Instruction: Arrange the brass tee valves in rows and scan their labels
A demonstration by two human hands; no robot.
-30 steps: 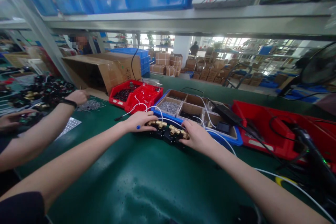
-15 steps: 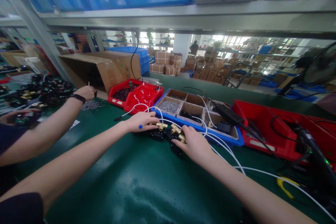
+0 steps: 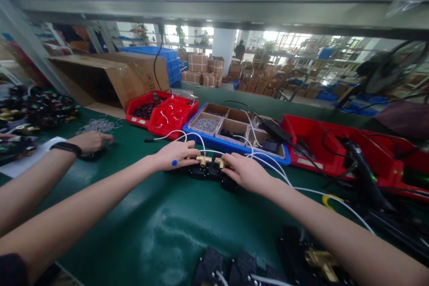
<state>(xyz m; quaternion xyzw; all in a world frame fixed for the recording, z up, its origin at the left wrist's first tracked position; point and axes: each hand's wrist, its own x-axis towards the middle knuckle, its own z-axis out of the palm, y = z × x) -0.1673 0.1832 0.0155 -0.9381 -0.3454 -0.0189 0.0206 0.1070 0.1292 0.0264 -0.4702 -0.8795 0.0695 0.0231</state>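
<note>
Pinched in my left hand (image 3: 177, 156) is a brass fitting (image 3: 203, 161) mounted on a black housing (image 3: 198, 171). My right hand (image 3: 247, 172) grips a second brass fitting (image 3: 219, 162), also on a black housing (image 3: 229, 182). The two units sit side by side on the green bench, their brass ends nearly in line; whether they touch I cannot tell. White cables (image 3: 264, 161) run behind both hands. My fingers hide part of each fitting.
Ahead is a blue tray (image 3: 241, 150) with compartments of small parts, between red bins (image 3: 139, 120) and more red bins (image 3: 311, 165). Black units with brass fittings (image 3: 321, 264) lie near the front edge. At left, a co-worker's hand (image 3: 92, 141) is near loose metal pins (image 3: 100, 124).
My view has tilted down, showing more units in front. The right-hand fitting has swung round and come closer to the left one. The co-worker's hand has lowered toward the bench.
</note>
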